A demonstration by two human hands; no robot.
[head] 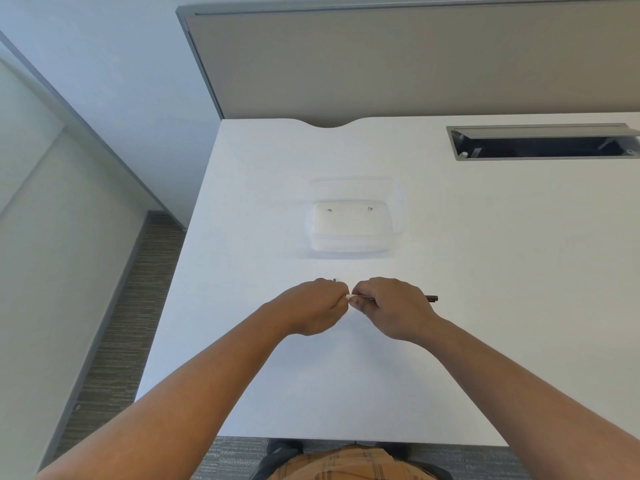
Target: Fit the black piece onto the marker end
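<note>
Now pinching pen [431, 298] in right hand [391, 308], left hand [317, 304] gripping its white cap [349, 298]; pulling straight, keeping steady over worktop [485, 237].

white desk [485, 271], clear tray [356, 244], dark pen [432, 298], orange plaid shirt [346, 465].
</note>
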